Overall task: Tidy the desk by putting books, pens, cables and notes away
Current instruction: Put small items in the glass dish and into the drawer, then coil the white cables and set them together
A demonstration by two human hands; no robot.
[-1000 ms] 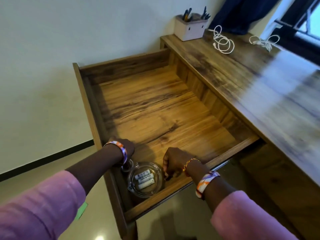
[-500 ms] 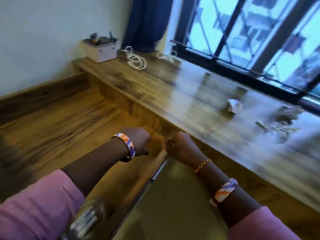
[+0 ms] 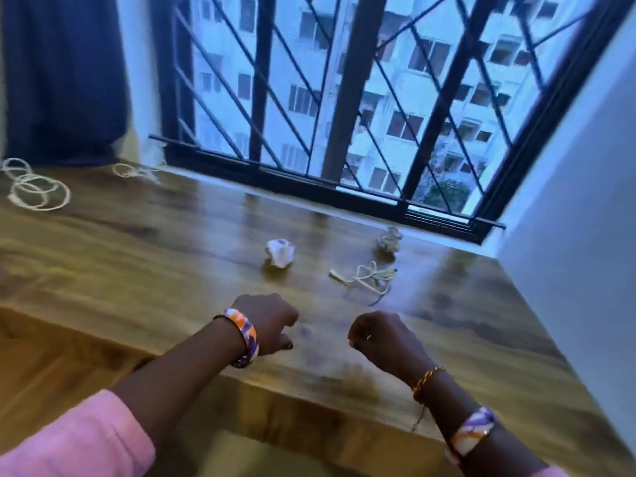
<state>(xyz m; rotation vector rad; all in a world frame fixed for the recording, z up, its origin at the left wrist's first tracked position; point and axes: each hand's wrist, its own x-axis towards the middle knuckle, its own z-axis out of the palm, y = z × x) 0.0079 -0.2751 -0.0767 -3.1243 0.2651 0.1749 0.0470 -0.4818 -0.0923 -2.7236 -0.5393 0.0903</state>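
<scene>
Both my hands hang over the near edge of the table (image 3: 144,256), empty as far as I can see: my left hand (image 3: 268,323) is loosely curled with fingers tucked under, my right hand (image 3: 382,339) is closed into a loose fist, and neither is touching anything. I judge the step in hand to be the choice of the next item to clear, with nothing yet picked up. Just ahead of my right hand lies a tangled pale cable (image 3: 370,278); ahead of my left hand, slightly to the right of it, sits a crumpled white paper ball (image 3: 279,253); a second crumpled ball (image 3: 390,239) lies further out beyond the cable, near the window sill. Far off to the left of my left hand, a coiled white cable (image 3: 34,191) and a smaller coil (image 3: 136,171) lie by the dark curtain (image 3: 62,80). The next move, in my judgement, calls for opening one hand and reaching forward to the tangled cable, gathering its loose loops together so none trail. The table is dark, glossy wood grain, reflecting the window. The barred window (image 3: 344,98) stands beyond, with apartment blocks outside; a plain wall (image 3: 585,201) closes the right side.
</scene>
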